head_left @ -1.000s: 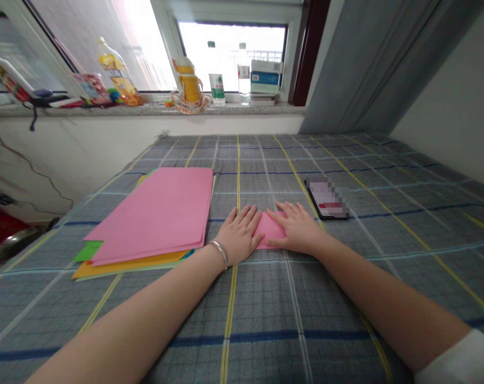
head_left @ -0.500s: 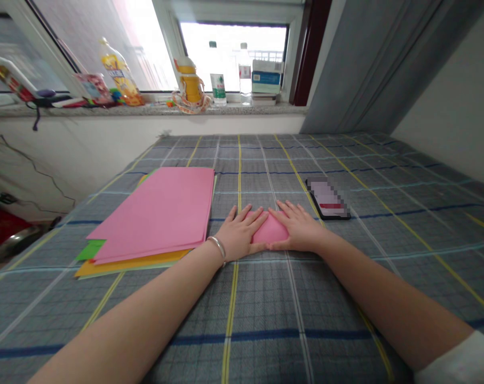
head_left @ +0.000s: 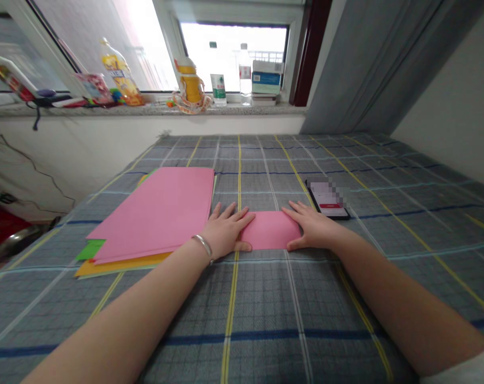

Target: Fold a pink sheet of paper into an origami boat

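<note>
Plaid cloth (head_left: 261,304) under a pink paper strip (head_left: 270,230)

The strip lies flat between the open left hand (head_left: 222,234) and open right hand (head_left: 319,230), fingers spread at its two ends, neither closed around it. To the left, a paper stack (head_left: 157,213), pink uppermost; just beyond the right hand, a smartphone (head_left: 325,205); behind, bottles (head_left: 119,74) on the windowsill (head_left: 153,110)

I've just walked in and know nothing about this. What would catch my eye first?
Probably the large pink sheets at left, lying over green and orange ones on the grey plaid cloth. Next, the small pink paper near the middle and the silver bangle on the person's left wrist. Bottles line the windowsill beyond.
</note>
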`<state>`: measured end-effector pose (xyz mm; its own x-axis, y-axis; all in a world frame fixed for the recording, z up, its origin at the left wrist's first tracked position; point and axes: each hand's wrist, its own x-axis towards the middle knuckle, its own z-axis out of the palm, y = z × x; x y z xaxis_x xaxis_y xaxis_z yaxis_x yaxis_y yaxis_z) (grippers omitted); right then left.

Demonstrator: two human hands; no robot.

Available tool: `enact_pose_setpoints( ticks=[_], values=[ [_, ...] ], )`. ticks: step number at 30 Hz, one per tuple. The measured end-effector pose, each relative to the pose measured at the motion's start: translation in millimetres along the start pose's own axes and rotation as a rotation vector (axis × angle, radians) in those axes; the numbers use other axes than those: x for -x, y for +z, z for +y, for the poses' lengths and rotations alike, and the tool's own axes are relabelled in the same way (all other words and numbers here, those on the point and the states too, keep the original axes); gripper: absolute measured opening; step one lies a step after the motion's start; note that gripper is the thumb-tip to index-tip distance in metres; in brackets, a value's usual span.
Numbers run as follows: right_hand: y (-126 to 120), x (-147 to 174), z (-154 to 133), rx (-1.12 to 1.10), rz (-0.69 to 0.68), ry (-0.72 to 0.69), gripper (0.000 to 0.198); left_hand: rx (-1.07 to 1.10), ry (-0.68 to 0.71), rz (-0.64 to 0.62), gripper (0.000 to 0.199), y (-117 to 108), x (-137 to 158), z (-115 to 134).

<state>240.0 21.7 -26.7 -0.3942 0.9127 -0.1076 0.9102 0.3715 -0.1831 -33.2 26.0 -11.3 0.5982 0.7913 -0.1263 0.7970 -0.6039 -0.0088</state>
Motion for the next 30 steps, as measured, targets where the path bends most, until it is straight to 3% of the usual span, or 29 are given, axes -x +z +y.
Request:
enact_pose_setpoints(
  ticks=[14, 21, 24, 30],
  values=[
    [1, 7, 5, -0.042, -0.015, -0.005, 0.104, 0.046, 0.009, -0.072, 0.086, -4, 4, -13],
    [6, 8, 0, -0.014, 0.074, -0.076, 0.098, -0.013, 0.052, 0.060, 0.085, 2, 5, -5],
    [6, 9, -11, 0.020, 0.119, -0.116, 0.090, -0.037, 0.075, 0.152, 0.070, 11, 5, 7],
    [-2, 13, -34, 0.042, 0.230, -0.280, 0.069, -0.043, 0.285, 0.248, 0.073, 14, 1, 22]
  ],
)
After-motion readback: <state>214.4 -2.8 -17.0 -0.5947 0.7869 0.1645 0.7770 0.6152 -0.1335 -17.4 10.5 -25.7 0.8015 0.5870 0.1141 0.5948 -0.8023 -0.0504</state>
